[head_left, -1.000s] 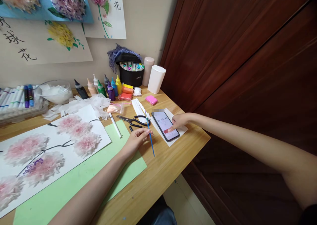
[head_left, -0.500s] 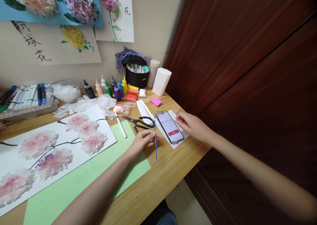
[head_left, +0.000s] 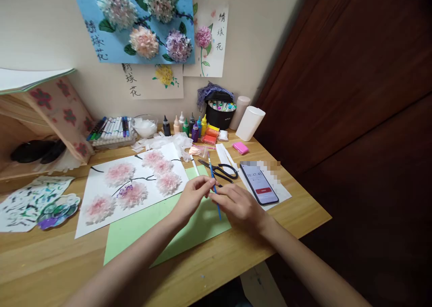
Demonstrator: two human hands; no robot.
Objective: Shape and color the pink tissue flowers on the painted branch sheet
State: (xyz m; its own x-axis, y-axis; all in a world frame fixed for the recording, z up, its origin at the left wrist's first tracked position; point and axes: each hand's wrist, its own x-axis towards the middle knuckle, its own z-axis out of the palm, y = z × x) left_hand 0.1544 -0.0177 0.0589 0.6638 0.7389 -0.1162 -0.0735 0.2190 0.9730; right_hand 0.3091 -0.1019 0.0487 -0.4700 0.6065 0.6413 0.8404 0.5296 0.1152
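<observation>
My left hand (head_left: 192, 196) pinches a thin blue paintbrush (head_left: 211, 171) near its middle, above the light green paper sheet (head_left: 141, 235). My right hand (head_left: 238, 205) has come up against the same brush from the right, fingertips touching its handle beside the left fingers. The brush tip points away toward the black scissors (head_left: 221, 169). A phone (head_left: 259, 183) with a running timer lies on white paper just right of my hands. The white sheet with pink tissue flowers (head_left: 135, 185) lies to the left.
Paint bottles (head_left: 185, 124), a black marker bag (head_left: 220, 111), white cups (head_left: 249, 122), a pink block (head_left: 240, 147), a marker tray (head_left: 111, 131) and a tissue bowl (head_left: 145, 127) line the desk's back. A wooden shelf (head_left: 40, 118) stands left. Dark wooden panelling (head_left: 354, 95) stands at the right.
My right hand left the phone and moved left to meet the brush held by my left hand. The view swung left, showing more of the desk and the shelf.
</observation>
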